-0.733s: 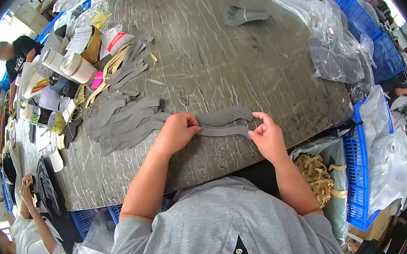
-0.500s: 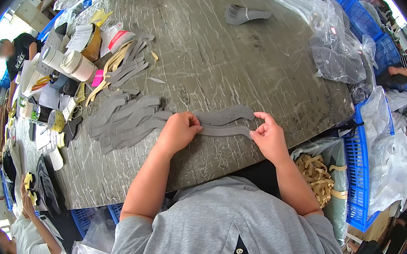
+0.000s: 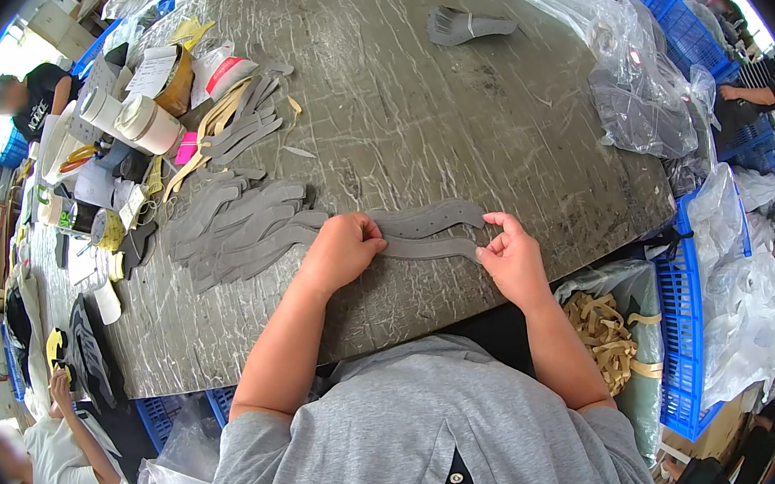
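Note:
Two long grey curved strips [image 3: 429, 233] with small holes lie on the dark work table [image 3: 412, 116], one just above the other. My left hand [image 3: 343, 249] presses on their left end, fingers curled over them. My right hand [image 3: 510, 257] pinches the right end of the lower strip between thumb and fingers. To the left of my left hand lies a spread pile of the same grey strips [image 3: 235, 230].
Tape rolls [image 3: 134, 117], papers and tan strips crowd the table's far left. A bundled grey stack [image 3: 464, 26] and clear plastic bags [image 3: 634, 74] sit at the far right. Blue crates [image 3: 694, 323] and a bag of tan strips [image 3: 606, 342] stand beside me. Other people work at left and right.
My hands have stayed on the two strips. The right hand's fingers have shifted slightly along the right end of the lower strip.

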Motion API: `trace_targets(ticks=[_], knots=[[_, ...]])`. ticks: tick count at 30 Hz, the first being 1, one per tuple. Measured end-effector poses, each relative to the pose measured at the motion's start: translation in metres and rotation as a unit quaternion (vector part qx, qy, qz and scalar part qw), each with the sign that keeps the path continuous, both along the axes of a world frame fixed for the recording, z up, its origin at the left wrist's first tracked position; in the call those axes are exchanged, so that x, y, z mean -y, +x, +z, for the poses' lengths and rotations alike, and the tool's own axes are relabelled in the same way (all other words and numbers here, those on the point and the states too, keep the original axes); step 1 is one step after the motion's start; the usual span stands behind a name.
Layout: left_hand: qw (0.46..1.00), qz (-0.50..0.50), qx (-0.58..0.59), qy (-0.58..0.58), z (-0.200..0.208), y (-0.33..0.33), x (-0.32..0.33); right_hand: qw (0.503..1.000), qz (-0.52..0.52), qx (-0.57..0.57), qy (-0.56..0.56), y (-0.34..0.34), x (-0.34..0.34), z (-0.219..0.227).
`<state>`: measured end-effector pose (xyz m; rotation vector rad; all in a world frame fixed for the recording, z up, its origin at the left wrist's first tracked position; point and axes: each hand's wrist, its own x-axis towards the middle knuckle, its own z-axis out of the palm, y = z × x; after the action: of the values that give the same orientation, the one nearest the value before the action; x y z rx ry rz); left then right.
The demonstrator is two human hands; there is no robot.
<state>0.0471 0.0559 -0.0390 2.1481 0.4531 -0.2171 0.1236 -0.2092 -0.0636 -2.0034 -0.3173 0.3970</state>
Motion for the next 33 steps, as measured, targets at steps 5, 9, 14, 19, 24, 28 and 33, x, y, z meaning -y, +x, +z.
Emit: trace_targets(ticks=[5, 9, 14, 19, 24, 28, 33], knots=[[1.000, -0.006, 0.010, 0.015, 0.000, 0.000, 0.001, 1.000, 0.016, -0.003, -0.015, 0.001, 0.002, -0.001], [0.999, -0.008, 0.029, 0.025, -0.003, -0.001, 0.002, 0.999, 0.020, 0.012, -0.037, -0.001, 0.000, 0.005], [0.997, -0.024, 0.044, 0.055, -0.009, -0.001, 0.001, 0.972, 0.048, 0.133, -0.190, 0.000, 0.001, 0.015], [0.997, -0.034, 0.046, 0.061, -0.008, 0.000, 0.001, 0.910, 0.171, 0.333, -0.179, -0.013, -0.012, 0.016], [0.996, -0.034, 0.066, 0.050, -0.010, -0.001, -0.001, 0.858, 0.338, 0.356, -0.149, -0.036, -0.033, 0.002], [0.998, -0.031, 0.039, 0.025, -0.005, -0.003, -0.002, 0.859, 0.349, 0.342, -0.150, -0.034, -0.033, 0.001], [0.991, -0.075, 0.081, 0.080, 0.006, -0.009, 0.010, 0.860, 0.340, 0.350, -0.152, -0.034, -0.033, 0.000]])
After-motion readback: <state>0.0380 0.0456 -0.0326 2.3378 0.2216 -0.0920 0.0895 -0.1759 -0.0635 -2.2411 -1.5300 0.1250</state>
